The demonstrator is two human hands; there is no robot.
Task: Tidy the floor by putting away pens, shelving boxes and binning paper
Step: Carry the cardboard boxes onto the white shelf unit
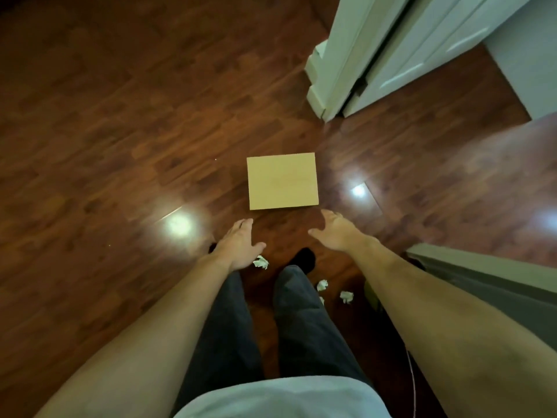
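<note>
— Head view: how far along are we?
— Early, I'd say. Flat tan cardboard box [282,181] lies mid-frame on the floor; left hand [238,246] and right hand [335,230], fingers spread and empty, below it. Crumpled white paper balls [261,262] unbinned, lower centre.

Dark reddish-brown wood-plank floor [120,131], glossy, throwing back bright lamp glare in patches. On it, a flat tan cardboard box [282,181], matt and smooth, no shine at all. Small white crumpled paper balls [261,262], creased and rough. Pale painted door panels [422,52], smooth with a soft sheen. Dark grey cloth trousers [307,321], matt and softly folded; light cloth shirt hem [280,399], matt too.
</note>
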